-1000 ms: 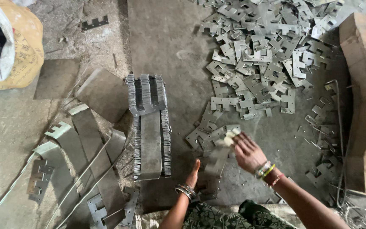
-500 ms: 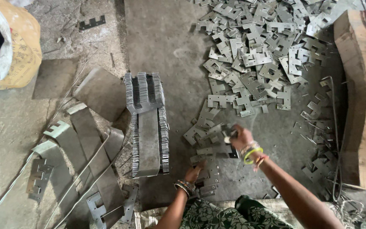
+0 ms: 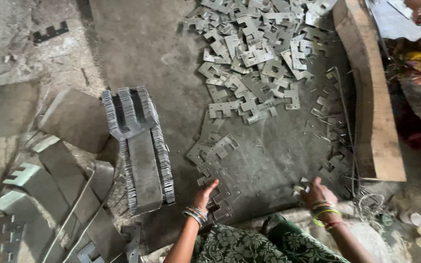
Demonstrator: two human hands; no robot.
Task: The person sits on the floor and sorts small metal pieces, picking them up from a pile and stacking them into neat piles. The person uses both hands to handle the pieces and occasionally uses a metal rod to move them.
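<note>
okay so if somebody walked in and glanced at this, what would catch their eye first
Probably the big scatter of flat notched metal plates covering the dark floor at top centre. Next, the tight stack of plates standing on edge at left. At the bottom, the left hand rests on a few plates while the right hand touches others.

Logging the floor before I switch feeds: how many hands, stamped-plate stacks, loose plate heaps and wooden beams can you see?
Hands: 2, left hand and right hand, both touching loose plates
Upright stamped-plate stack: 1
Loose plate heaps: 2, big heap, small heap
Wooden beam: 1
Total: 6
</note>
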